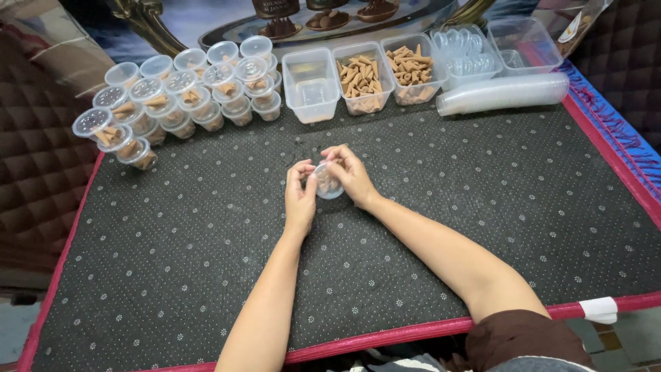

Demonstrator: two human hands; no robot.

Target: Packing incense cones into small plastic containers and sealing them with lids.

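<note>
Cup point(329, 184) — small, clear, pinched between your left hand point(300, 200) and right hand point(351, 173) — hold it level above the mat point(172, 262) and press evenly round its rim.

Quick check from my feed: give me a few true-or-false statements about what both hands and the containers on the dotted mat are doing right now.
1. Both the left hand and the right hand hold one small clear plastic cup. True.
2. The lidded filled cups are stacked at the mat's right side. False: they sit at the far left.
3. Two rectangular clear tubs hold brown cone-shaped pieces. True.
4. The sleeve of nested empty cups stands upright. False: it lies on its side.
</note>
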